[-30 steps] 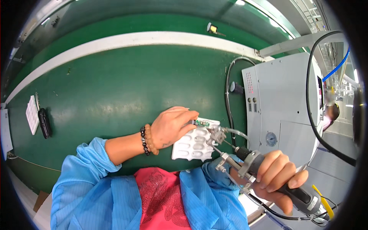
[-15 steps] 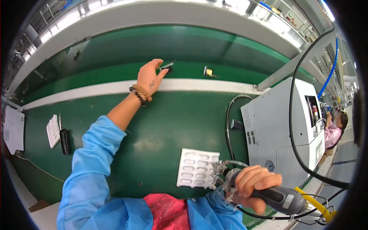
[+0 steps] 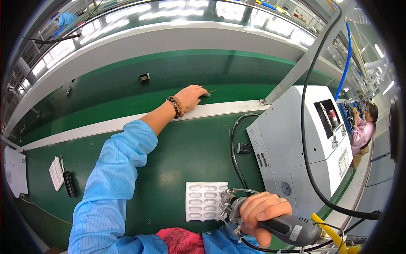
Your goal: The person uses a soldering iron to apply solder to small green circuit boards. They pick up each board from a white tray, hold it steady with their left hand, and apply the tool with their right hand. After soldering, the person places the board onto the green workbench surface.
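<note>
My left hand [image 3: 190,97] reaches over the white rail to the green strip beyond. Its fingers are bent down and closed on a small part with thin leads [image 3: 207,94], mostly hidden under the fingertips. A small black and silver part [image 3: 144,77] lies farther left on that strip. My right hand [image 3: 266,213] is wrapped round a grey electric screwdriver [image 3: 292,229], whose metal front end with thin tubes points left. This front end overlaps the right edge of a white tray with oval pockets [image 3: 201,184] on the green bench.
A grey machine [image 3: 292,139] stands at right, with black cables beside and in front of it. A dark cylinder [image 3: 244,148] lies near its side. At left are a second white tray [image 3: 56,173] and a black case [image 3: 68,184]. A person in pink [image 3: 363,133] sits far right.
My left hand has let go of the black and silver part, which now lies to the left, and has moved right onto another small part. The view has shifted; my right hand keeps its grip.
</note>
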A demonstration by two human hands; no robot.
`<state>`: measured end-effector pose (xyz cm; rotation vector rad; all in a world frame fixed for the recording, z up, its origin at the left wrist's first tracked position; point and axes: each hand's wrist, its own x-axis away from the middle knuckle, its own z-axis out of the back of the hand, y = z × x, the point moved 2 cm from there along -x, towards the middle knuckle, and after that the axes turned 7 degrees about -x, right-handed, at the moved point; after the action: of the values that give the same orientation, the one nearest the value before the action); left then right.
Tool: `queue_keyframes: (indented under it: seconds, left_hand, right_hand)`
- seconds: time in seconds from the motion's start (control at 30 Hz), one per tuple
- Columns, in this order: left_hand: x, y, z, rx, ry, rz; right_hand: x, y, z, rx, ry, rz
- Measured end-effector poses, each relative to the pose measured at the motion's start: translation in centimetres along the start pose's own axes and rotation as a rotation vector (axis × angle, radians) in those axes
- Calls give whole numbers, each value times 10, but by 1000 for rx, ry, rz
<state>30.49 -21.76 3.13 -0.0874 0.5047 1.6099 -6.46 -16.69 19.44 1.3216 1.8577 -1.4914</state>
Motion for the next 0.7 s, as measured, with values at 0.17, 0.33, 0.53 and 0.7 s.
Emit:
queue_keyframes:
  seconds: [0.17, 0.33, 0.53, 0.7]
  left_hand:
    - [-10, -11, 4, 33, 98, 123]
    - [6, 13, 19, 345, 181, 330]
    - [87, 122, 56, 589, 155, 360]
    - [154, 177, 73, 618, 192, 306]
  right_hand:
    - [1, 2, 2, -15, -6, 16]
    - [0, 2, 2, -19, -22, 3]
    - [1, -5, 6, -65, -59, -54]
    - [5, -8, 4, -91, -44, -81]
